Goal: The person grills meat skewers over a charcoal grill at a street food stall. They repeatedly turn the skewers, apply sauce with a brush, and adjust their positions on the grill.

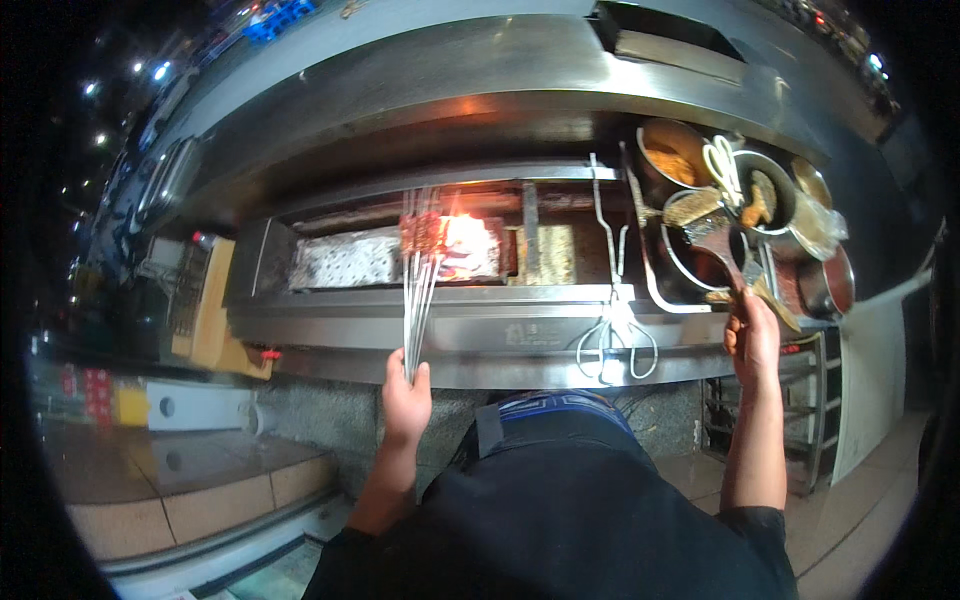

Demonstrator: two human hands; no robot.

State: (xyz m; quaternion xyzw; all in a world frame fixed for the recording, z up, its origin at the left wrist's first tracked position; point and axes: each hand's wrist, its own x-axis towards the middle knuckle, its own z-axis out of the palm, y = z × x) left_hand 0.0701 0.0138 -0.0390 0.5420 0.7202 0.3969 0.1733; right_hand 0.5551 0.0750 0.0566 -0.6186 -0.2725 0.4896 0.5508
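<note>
A bunch of metal skewers (pixel 417 307) is gripped at its lower ends by my left hand (pixel 409 396). The meat (pixel 421 235) threaded on them lies over the charcoal grill (pixel 330 295), beside the burning coals (pixel 469 244). On the other side, my right hand (pixel 753 337) is closed around the handle of a brush (pixel 709 229). Its head is above a dark pot (pixel 673 262), with bristles pointing left; I cannot tell whether they touch the contents.
Tongs (pixel 616 322) and a long metal rod (pixel 598 196) lie across the grill's right part. Several seasoning pots stand at right, one with orange-red powder (pixel 671 163). White-handled scissors (pixel 723 169) rest among them. A wooden board (pixel 212 307) is at left, a black tray (pixel 667 41) on the far ledge.
</note>
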